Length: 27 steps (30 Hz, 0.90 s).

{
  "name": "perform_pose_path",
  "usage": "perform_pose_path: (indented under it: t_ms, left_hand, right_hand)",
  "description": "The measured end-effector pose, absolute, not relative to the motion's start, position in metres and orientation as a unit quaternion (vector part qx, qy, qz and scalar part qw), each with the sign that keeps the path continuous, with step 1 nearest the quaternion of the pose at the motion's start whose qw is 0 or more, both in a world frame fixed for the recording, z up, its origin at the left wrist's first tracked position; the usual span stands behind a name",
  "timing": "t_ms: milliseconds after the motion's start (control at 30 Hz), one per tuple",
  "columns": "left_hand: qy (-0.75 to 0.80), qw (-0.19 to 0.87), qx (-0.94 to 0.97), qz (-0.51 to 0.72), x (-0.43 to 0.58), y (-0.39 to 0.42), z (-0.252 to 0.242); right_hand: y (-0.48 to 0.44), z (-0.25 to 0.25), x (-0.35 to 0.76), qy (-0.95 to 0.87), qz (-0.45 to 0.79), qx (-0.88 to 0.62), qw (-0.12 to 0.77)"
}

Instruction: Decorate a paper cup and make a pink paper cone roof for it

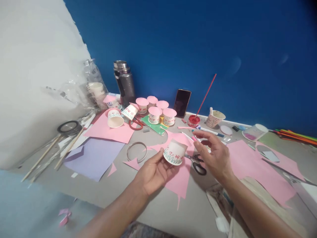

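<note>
My left hand (158,172) is wrapped round a short white paper cup (174,154) decorated with red dots and green zigzag strokes, holding it tilted above the table. To its right, my right hand (213,154) pinches a slim pen (194,137) with a pink part and a teal end, apart from the cup. Below the hands lie a cut pink paper sheet (182,185) and black-handled scissors (198,168). Beyond them stand several decorated cups with pink paper discs on top, such as this cup (155,116).
A steel flask (125,84), a phone (182,103) and a red pot (193,121) with a brush stand along the blue wall. Left are lilac paper (95,158), black tape (68,127) and sticks. Red-handled scissors (136,124) and a tape ring (136,152) lie mid-table. More pink paper (252,168) lies right.
</note>
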<state>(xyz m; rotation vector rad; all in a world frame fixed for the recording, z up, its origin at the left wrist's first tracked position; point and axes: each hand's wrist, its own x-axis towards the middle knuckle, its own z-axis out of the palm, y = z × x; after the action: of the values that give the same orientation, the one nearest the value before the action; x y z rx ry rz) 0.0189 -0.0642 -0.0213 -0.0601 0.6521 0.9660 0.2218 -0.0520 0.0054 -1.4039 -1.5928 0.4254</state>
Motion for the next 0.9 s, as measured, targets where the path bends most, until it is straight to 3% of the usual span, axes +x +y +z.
perform_pose_path:
  t_ms: [133,233,333,433,600,767,900]
  left_hand:
    - [0.319,0.814,-0.057,0.482,0.019,-0.063,-0.012]
    - [0.314,0.798,-0.080,0.507,0.017,-0.059,0.001]
    - [0.291,0.801,-0.094,0.514,0.016,-0.054,0.015]
    - [0.276,0.810,-0.066,0.513,0.018,-0.052,0.020]
    - [0.282,0.819,-0.043,0.497,0.033,-0.054,0.010]
    - [0.296,0.837,-0.026,0.459,0.040,-0.061,0.001]
    - [0.401,0.806,0.040,0.434,0.014,-0.064,-0.002]
  right_hand:
    - [-0.046,0.004,0.225,-0.577,0.268,-0.605,0.479]
    - [-0.041,0.001,0.226,-0.546,0.396,-0.602,0.427]
    - [-0.041,-0.002,0.220,-0.496,0.593,-0.509,0.378]
    - [-0.049,-0.003,0.208,-0.393,0.724,-0.394,0.406]
    - [-0.061,0.000,0.193,-0.354,0.749,-0.324,0.457]
    - [-0.062,0.003,0.193,-0.363,0.713,-0.364,0.476]
    - [-0.062,0.010,0.197,-0.382,0.664,-0.417,0.489]
